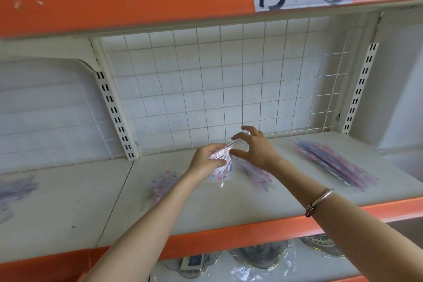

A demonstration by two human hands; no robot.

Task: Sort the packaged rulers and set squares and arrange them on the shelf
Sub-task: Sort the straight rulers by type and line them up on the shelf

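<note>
The clear packet [223,167] hangs over the middle of the shelf [68,201], tilted, low end toward you and high end up to the right. Your left grip [204,160] has its lower half, fingers curled round it. Your right grip [255,147] is spread wide at the top end, clasping nothing. The long ruler pile [332,165] lies off right, nearer that spread hand; a pink pile [161,184] sits left.

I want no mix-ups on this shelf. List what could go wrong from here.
The clear packet, gripped by the left hand with the right hand spread at its top, could slip and drop. The small pile lies just under the right hand's wrist, so lowering could scatter it or mix sorts.
</note>
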